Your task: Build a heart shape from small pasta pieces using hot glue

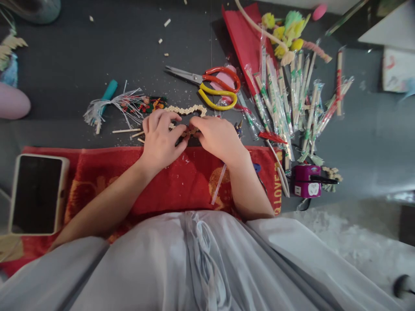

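Note:
My left hand (162,136) and my right hand (217,136) meet over the near edge of the dark table, thumbs and forefingers pinched close together. Between their fingertips is a small brownish-red piece (191,130), mostly hidden, so its kind does not show. Just beyond the fingers curves a cream, knobbly strand (186,110) that looks like a string of small pieces. Thin pale sticks (126,130) lie left of my left hand. Scissors (207,84) with red and yellow handles rest beyond my right hand, blades partly apart.
A red towel (181,185) lies along the near edge, with a phone (37,194) on its left. Many wrapped chopsticks (279,95) are heaped at the right, near a purple power cube (307,181). White-fringed strands (113,103) lie at the left, yellow-green pompoms (292,30) at the back.

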Demonstrator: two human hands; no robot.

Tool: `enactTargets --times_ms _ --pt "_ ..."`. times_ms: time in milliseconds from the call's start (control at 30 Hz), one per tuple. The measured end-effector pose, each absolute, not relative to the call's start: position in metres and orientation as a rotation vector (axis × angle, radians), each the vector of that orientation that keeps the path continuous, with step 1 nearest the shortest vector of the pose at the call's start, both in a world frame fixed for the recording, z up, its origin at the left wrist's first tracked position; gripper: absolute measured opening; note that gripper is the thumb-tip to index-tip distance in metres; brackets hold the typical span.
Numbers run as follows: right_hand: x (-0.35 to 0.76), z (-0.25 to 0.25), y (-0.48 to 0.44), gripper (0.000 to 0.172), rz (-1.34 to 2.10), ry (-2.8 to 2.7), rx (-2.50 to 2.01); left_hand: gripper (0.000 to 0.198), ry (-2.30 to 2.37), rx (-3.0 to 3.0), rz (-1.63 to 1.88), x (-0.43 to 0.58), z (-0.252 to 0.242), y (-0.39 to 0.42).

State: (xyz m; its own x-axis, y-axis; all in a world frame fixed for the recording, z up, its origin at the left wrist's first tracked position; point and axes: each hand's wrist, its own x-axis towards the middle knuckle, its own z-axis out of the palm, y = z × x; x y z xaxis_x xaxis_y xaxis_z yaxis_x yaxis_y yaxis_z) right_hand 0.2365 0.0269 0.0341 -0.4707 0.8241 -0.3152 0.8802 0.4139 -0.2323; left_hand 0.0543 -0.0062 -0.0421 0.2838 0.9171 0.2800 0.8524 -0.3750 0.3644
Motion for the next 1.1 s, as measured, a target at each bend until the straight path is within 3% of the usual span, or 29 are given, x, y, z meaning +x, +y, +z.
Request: enactTargets --times_ms 200,333,667,1100 --pt "0.236 0.032 0.028 0.037 -0.576 2.499 1.534 0.012 1.644 2.375 0.673 0.053 -0.042 -0.005" --pt "0.239 0.033 0.028 0.036 -0.612 2.502 1.523 0.023 1.631 2.381 0.736 0.051 -0.038 -0.008" --pt "0.261 0.065 0.019 0.064 -0.699 2.358 1.365 0.034 1.675 2.559 0.558 0.036 -0.033 -0.029" --pt "0.256 0.071 0.015 0.064 -0.703 2.352 1.286 0.038 1.621 2.657 0.396 0.04 -0.024 -0.031"
